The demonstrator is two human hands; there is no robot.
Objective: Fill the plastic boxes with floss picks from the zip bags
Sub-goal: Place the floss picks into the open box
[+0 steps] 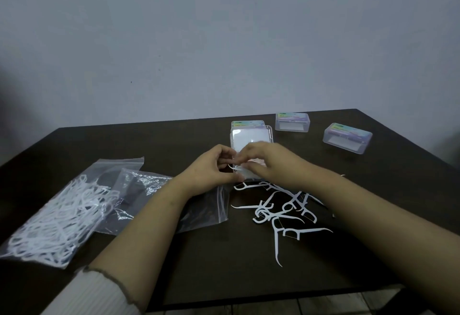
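Observation:
An open clear plastic box (250, 137) stands mid-table with its lid raised. My left hand (211, 170) and my right hand (268, 162) meet over its front part, and both pinch white floss picks (236, 167) there. Several loose floss picks (283, 212) lie scattered on the dark table under my right forearm. At the left lies a zip bag (57, 217) full of picks. A second, nearly flat zip bag (149, 202) lies partly beneath my left forearm.
Two shut plastic boxes (292, 122) (347, 138) sit at the back right of the dark table (174, 140). Another box (247, 123) stands behind the open one. A pale wall rises behind the table. The table's front edge runs below my forearms.

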